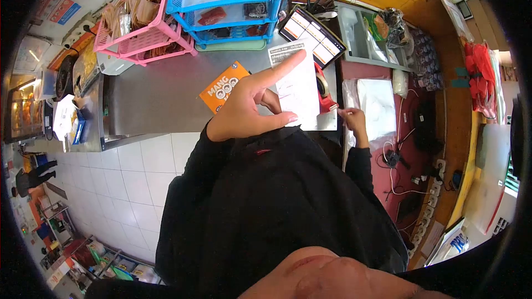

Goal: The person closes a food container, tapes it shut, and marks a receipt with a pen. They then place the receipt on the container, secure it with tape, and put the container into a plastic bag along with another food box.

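A printed paper receipt is in my left hand, with the index finger stretched along its upper part and the thumb on its lower edge. Just behind the receipt, partly covered by it, sits a red tape dispenser with a roll of tape. My right hand is closed in a pinch at the dispenser's cutting end, on the tape; the strip between the fingers is too thin to make out well. An orange box printed "MANG" lies on the metal counter beyond my left hand.
Blue stacked trays with small packets stand at the back, beside a pink rack full of paper packages. A tablet leans behind the receipt. White plastic bags lie to the right, near cables and a grey bin.
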Demonstrator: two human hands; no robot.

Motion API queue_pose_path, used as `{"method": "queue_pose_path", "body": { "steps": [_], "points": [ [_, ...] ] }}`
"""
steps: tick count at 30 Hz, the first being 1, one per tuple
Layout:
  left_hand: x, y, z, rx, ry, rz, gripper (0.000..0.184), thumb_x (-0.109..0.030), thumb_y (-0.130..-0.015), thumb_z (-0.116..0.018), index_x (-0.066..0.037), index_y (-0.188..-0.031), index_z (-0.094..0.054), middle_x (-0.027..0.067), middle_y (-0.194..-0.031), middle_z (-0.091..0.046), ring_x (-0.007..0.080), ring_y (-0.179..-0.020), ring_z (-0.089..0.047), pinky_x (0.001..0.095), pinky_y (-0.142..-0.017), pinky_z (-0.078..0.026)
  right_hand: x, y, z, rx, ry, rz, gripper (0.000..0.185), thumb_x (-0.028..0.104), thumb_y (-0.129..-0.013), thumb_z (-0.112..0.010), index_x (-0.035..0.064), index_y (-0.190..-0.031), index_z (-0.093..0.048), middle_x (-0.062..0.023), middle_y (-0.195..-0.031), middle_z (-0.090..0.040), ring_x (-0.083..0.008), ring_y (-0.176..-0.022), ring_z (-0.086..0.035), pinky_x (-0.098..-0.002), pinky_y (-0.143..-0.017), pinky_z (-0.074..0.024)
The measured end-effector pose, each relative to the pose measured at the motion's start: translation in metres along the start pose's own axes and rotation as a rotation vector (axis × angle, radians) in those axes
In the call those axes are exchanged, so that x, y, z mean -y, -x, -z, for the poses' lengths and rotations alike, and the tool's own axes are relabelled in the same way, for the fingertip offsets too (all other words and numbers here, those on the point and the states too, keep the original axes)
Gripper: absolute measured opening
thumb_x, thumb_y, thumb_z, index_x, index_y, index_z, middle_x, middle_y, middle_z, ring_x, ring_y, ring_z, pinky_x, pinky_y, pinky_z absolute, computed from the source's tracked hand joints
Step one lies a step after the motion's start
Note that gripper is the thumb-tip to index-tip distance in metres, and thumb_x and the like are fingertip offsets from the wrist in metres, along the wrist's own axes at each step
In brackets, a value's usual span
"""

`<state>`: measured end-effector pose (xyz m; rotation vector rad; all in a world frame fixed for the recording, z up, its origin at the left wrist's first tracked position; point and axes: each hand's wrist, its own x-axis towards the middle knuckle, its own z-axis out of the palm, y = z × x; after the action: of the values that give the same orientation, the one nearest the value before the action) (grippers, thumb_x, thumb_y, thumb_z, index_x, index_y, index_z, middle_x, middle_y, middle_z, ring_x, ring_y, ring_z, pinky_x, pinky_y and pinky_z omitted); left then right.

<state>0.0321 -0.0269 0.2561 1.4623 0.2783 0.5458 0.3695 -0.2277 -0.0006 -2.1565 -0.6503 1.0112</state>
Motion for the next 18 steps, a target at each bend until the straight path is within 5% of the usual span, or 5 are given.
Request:
{"method": "queue_pose_path", "body": {
  "steps": [6,8,9,12,18],
  "points": [
    [0.002,-0.005,-0.003,0.078,0.033,-0.013,0.081,0.005,-0.069,-0.066,0.004,-0.140,-0.027,0.0165,-0.132,-0.047,0.0120,-0.090,-0.062,0.0227,-0.072,-0.050,-0.033,-0.003,-0.023,-0.084,0.139,-0.053,0.030,0.035,-0.076,-0.071,0.0049,-0.078,-0.072,-0.0023,-0.052,-0.056,-0.0101,-0.047,-0.052,-0.0261,-0.046,-0.0389],
    [-0.001,-0.006,-0.003,0.102,0.019,-0.020,0.081,0.005,-0.069,-0.066,0.004,-0.140,-0.027,0.0165,-0.131,-0.048,0.0124,-0.089,-0.063,0.0227,-0.072,-0.050,-0.034,-0.014,-0.025,-0.169,0.321,0.043,0.036,0.037,-0.074,-0.070,0.0014,-0.078,-0.071,-0.0139,-0.062,-0.064,-0.0261,-0.056,-0.062,-0.0369,-0.052,-0.0465],
    [-0.003,-0.006,-0.002,0.118,0.004,-0.022,0.081,0.005,-0.069,-0.066,0.004,-0.140,-0.027,0.0164,-0.129,-0.050,0.0127,-0.089,-0.063,0.0227,-0.072,-0.049,-0.036,-0.017,-0.026,-0.321,0.854,-0.006,0.038,0.039,-0.072,-0.069,0.0019,-0.081,-0.070,-0.0193,-0.080,-0.066,-0.0342,-0.070,-0.064,-0.0419,-0.063,-0.0499],
    [-0.008,-0.005,-0.004,0.098,-0.010,-0.053,0.080,0.005,-0.069,-0.066,0.003,-0.140,-0.028,0.0174,-0.129,-0.050,0.0135,-0.088,-0.064,0.0231,-0.072,-0.050,-0.093,-0.028,-0.010,-0.065,0.870,-0.052,0.039,0.038,-0.069,-0.071,0.0025,-0.083,-0.069,-0.0205,-0.092,-0.065,-0.0354,-0.075,-0.064,-0.0421,-0.069,-0.0513],
    [0.005,-0.008,-0.011,0.094,0.040,-0.094,0.081,0.005,-0.069,-0.064,-0.004,-0.142,-0.029,0.0174,-0.142,-0.036,0.0079,-0.079,-0.063,0.0183,-0.066,-0.049,-0.046,0.015,-0.032,-0.029,0.341,-0.030,0.030,0.036,-0.073,-0.071,0.0067,-0.075,-0.072,-0.0131,-0.063,-0.064,-0.0243,-0.060,-0.063,-0.0347,-0.061,-0.0473]
  ]
}}
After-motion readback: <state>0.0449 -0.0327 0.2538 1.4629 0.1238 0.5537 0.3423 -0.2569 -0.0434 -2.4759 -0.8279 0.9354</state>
